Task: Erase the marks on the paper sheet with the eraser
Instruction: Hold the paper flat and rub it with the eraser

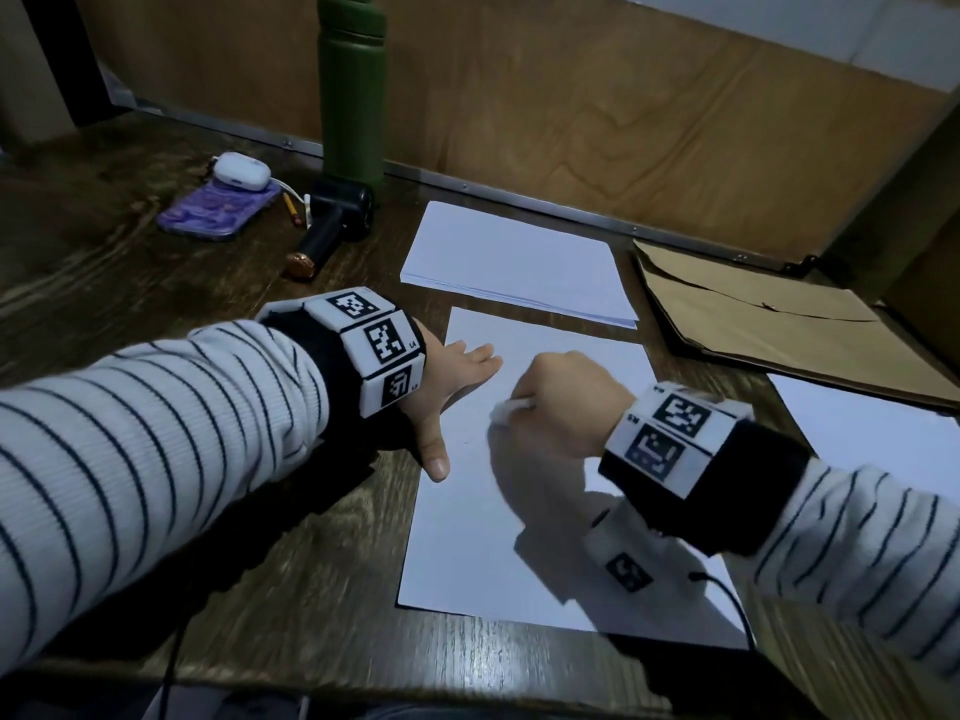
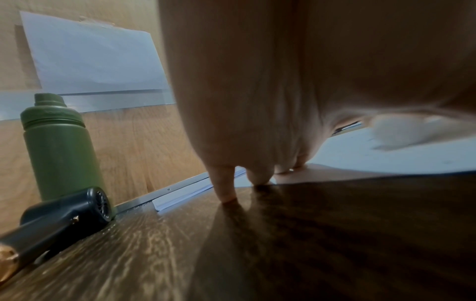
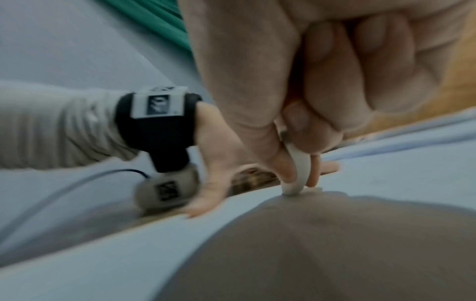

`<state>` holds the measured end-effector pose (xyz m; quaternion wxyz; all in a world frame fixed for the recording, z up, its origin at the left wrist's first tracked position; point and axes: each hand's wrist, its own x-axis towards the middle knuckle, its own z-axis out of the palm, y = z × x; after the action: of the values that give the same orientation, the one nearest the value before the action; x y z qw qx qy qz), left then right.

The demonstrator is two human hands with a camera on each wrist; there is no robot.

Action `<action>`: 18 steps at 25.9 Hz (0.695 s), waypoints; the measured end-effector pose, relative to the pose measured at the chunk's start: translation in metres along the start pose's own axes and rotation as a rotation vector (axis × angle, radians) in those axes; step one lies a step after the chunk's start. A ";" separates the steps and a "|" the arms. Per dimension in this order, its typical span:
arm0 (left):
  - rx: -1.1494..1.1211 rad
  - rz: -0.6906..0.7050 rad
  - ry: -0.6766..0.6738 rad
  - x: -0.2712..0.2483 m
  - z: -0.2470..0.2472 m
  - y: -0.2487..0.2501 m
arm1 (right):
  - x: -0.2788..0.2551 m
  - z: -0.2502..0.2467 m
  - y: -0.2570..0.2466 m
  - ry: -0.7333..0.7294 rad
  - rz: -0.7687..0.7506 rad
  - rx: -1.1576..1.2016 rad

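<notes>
Mid-erase: our right hand (image 1: 563,402) pinches eraser (image 1: 511,409) against paper sheet (image 1: 467,537), left hand (image 1: 447,379) flat, pinning edge; remaining marks too faint to judge.

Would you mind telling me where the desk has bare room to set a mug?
Bare wood lies left of the paper sheet, below the phone. It is crowded around the green bottle; the paper stack and brown envelope fill the right.

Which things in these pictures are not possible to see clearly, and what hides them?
- Marks on the paper sheet: head view, too faint to find; the right hand covers the rubbed spot.
- Eraser: right wrist view, blurred, mostly hidden in the fingers' grip.
- Left hand: left wrist view, the palm fills the picture and hides most of the sheet.
- Green bottle: head view, top cut off by the edge.
</notes>
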<state>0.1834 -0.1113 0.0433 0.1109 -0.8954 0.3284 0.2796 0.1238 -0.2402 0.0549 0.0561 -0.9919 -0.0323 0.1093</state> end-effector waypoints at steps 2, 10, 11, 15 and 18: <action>0.011 -0.010 -0.005 -0.001 0.000 0.000 | 0.003 -0.003 0.009 0.019 0.109 0.003; -0.003 -0.001 -0.005 0.002 0.001 -0.001 | -0.005 0.003 0.000 -0.044 -0.004 -0.014; 0.004 -0.004 -0.010 0.001 0.001 -0.001 | -0.003 0.000 0.006 -0.025 0.056 -0.012; -0.010 -0.002 0.003 0.002 0.001 0.001 | -0.011 0.005 -0.015 -0.018 -0.023 -0.031; -0.034 -0.006 -0.004 0.002 0.002 0.001 | -0.015 0.009 -0.024 -0.066 -0.105 -0.025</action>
<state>0.1834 -0.1126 0.0405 0.0971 -0.8977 0.3205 0.2864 0.1054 -0.2170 0.0519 0.0484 -0.9853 -0.0873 0.1386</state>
